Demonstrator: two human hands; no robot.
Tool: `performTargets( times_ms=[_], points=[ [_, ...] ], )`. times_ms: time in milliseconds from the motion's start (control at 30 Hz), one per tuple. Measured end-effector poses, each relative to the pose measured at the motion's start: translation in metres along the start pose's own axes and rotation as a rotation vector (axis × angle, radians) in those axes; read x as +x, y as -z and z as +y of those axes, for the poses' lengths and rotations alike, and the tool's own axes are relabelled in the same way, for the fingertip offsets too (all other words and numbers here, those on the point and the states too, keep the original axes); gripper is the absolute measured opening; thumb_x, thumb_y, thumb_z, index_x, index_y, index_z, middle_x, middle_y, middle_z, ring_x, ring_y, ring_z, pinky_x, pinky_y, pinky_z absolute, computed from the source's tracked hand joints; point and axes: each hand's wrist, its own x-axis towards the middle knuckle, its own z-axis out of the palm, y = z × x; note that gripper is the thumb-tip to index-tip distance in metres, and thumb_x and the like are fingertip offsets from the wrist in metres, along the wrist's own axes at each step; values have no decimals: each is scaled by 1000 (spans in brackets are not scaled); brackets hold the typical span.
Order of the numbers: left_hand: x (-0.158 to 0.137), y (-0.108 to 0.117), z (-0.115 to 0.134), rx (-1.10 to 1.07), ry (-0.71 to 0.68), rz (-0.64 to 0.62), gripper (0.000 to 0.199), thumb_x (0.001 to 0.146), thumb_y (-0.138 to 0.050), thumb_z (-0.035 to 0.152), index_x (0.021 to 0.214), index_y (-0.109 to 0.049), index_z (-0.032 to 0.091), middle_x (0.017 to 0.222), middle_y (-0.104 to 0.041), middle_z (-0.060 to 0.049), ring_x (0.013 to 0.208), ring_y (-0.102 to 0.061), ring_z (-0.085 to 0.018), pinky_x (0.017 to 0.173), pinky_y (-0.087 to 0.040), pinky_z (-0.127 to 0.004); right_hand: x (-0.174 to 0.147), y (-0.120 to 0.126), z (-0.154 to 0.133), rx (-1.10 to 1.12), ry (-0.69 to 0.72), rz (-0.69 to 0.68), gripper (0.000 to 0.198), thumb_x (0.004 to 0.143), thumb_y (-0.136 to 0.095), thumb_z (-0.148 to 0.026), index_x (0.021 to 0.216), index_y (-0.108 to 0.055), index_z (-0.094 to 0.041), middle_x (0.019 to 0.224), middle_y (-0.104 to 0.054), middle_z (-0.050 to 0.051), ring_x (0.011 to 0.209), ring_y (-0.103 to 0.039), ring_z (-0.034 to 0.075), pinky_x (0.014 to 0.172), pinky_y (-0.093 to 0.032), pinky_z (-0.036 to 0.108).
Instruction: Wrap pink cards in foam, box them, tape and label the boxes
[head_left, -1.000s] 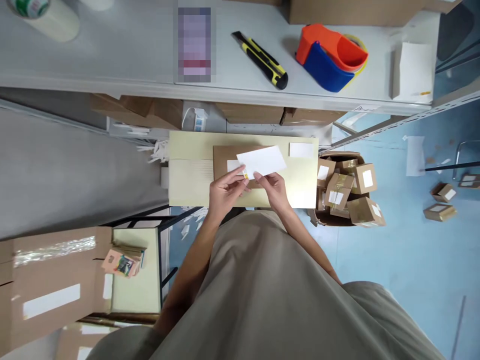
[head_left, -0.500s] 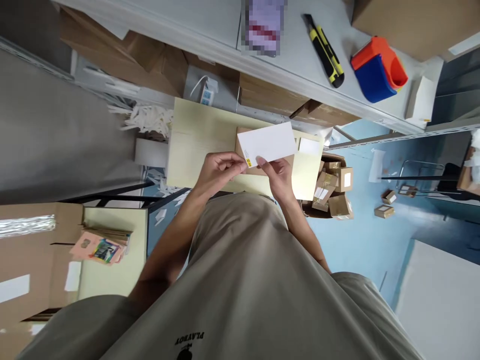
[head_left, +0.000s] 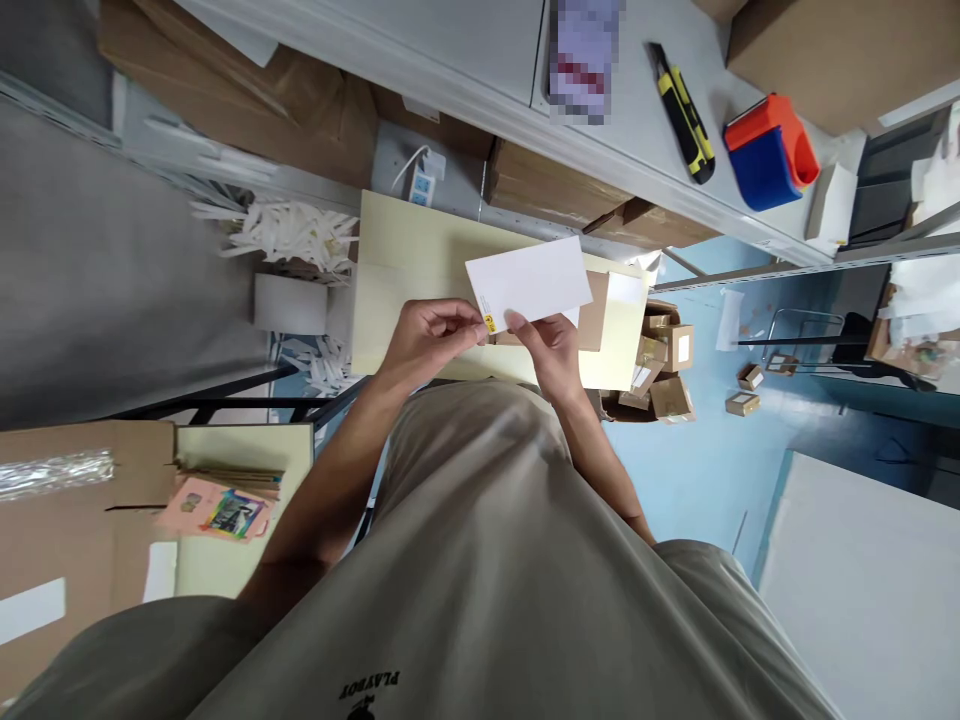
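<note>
A blank-looking white label (head_left: 531,280) with small print and a yellow mark at its lower left corner is held between my two hands. My left hand (head_left: 435,340) is closed, its thumb and forefinger pinching at that marked corner. My right hand (head_left: 551,350) grips the lower edge, thumb on top and fingers curled underneath. Below the label lies a flat brown cardboard piece (head_left: 594,325), largely covered, on a pale yellow tabletop (head_left: 405,270). A white corner peeks out under the label near my right fingers; what it belongs to is hidden.
On the grey shelf (head_left: 465,50) above lie a yellow-black box cutter (head_left: 684,118) and an orange-blue tape dispenser (head_left: 772,155). A carton of small boxes (head_left: 673,398) stands right of the table. White paper strips (head_left: 292,235) heap at the left, near a power strip (head_left: 422,187).
The label has shifted slightly left over the table, uncovering more brown cardboard on its right. Both hands keep about the same grip. The whole view has shifted a little.
</note>
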Motion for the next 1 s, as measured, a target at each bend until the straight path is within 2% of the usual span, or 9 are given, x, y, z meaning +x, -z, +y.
performTargets(
  times_ms=[100, 167, 267, 333, 433, 567, 800, 900, 1000],
  points=[
    [-2, 11, -2, 2, -14, 15, 29, 79, -80, 48, 79, -76, 19, 73, -73, -5, 69, -69, -18, 61, -54, -28, 3, -14, 1, 24, -12, -10, 58, 86, -83, -83, 98, -77, -26, 99, -82, 4, 101, -78, 23, 93, -67, 40],
    [-4, 18, -3, 20, -20, 25, 30, 80, -80, 49, 80, -76, 19, 72, -71, -4, 70, -69, -19, 61, -53, -28, 4, -20, 2, -7, -61, -51, 62, 86, -81, -87, 89, -76, -25, 90, -81, 3, 91, -78, 22, 85, -68, 38],
    [-6, 27, -6, 51, -47, 57, 30, 83, -80, 49, 81, -75, 19, 74, -70, -4, 70, -67, -18, 61, -52, -28, 0, -26, -1, -157, -130, -106, 68, 91, -73, -89, 70, -69, -25, 66, -71, 1, 69, -72, 18, 71, -64, 34],
    [-8, 31, -7, 75, -80, 82, 29, 84, -79, 48, 82, -76, 20, 77, -71, -4, 69, -65, -16, 61, -49, -27, -6, -28, -6, -266, -79, -56, 66, 96, -71, -86, 69, -68, -26, 60, -65, -1, 62, -66, 17, 67, -61, 33],
    [-12, 38, -9, 125, -119, 93, 26, 86, -79, 46, 83, -77, 20, 77, -71, -3, 63, -59, -13, 58, -44, -26, -16, -31, -17, -341, 91, 15, 50, 96, -78, -78, 89, -79, -29, 75, -70, -1, 65, -64, 16, 66, -60, 33],
    [-17, 44, -9, 188, -128, 70, 22, 85, -77, 42, 84, -79, 21, 75, -71, -2, 61, -53, -12, 57, -42, -26, -21, -38, -23, -366, 205, -61, 37, 94, -87, -69, 99, -84, -32, 100, -74, 3, 72, -65, 16, 66, -61, 34],
    [-20, 51, -14, 330, -170, 49, 15, 88, -72, 33, 87, -82, 22, 80, -76, -2, 65, -60, -15, 65, -49, -28, -13, -44, -12, -455, 275, -121, 29, 107, -75, -55, 96, -79, -29, 99, -71, 3, 73, -63, 15, 71, -59, 34],
    [-14, 58, -31, 486, -157, 71, 9, 83, -72, 26, 86, -81, 23, 86, -80, -3, 70, -66, -17, 74, -54, -30, -9, -39, -7, -486, 279, -105, 28, 108, -72, -50, 92, -74, -27, 97, -69, 2, 75, -64, 16, 74, -58, 34],
    [-4, 70, -60, 629, -91, 82, 11, 80, -72, 24, 85, -81, 25, 90, -83, -3, 74, -72, -20, 82, -56, -33, -8, -31, -4, -494, 269, -48, 29, 108, -71, -48, 88, -70, -26, 93, -67, 1, 74, -63, 16, 71, -56, 33]
  ],
)
